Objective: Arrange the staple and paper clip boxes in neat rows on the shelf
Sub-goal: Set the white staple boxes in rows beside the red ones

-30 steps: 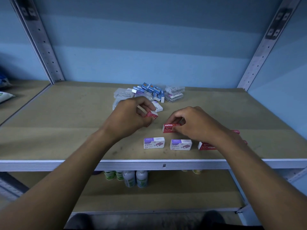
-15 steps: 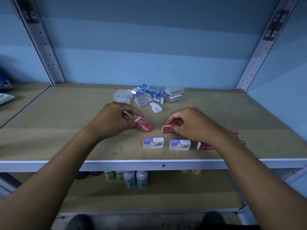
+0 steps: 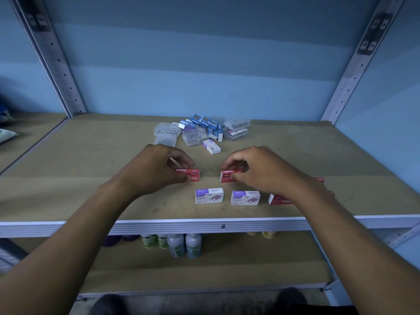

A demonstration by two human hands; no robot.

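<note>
My left hand [image 3: 154,169] grips a red staple box [image 3: 191,174] that rests on the brown shelf [image 3: 91,169]. My right hand [image 3: 259,169] holds a second red staple box [image 3: 228,175] to the right of it, in the same row. In front stand two white-and-purple staple boxes [image 3: 209,195] [image 3: 245,198] side by side, and a red box [image 3: 279,199] partly hidden by my right wrist. Another red box [image 3: 318,179] peeks out behind that wrist. At the back lies a loose pile of blue staple boxes [image 3: 204,125] and clear paper clip boxes [image 3: 194,137].
A white-and-purple box [image 3: 211,147] lies loose just in front of the pile. Metal uprights [image 3: 54,60] [image 3: 359,60] frame the shelf against a blue wall. Bottles [image 3: 184,245] stand on the lower shelf. A packet [image 3: 6,135] lies on the neighbouring shelf at left.
My left hand has brought its red box down from mid-air and set it flat on the shelf, left of the box under my right hand. My right hand has barely moved.
</note>
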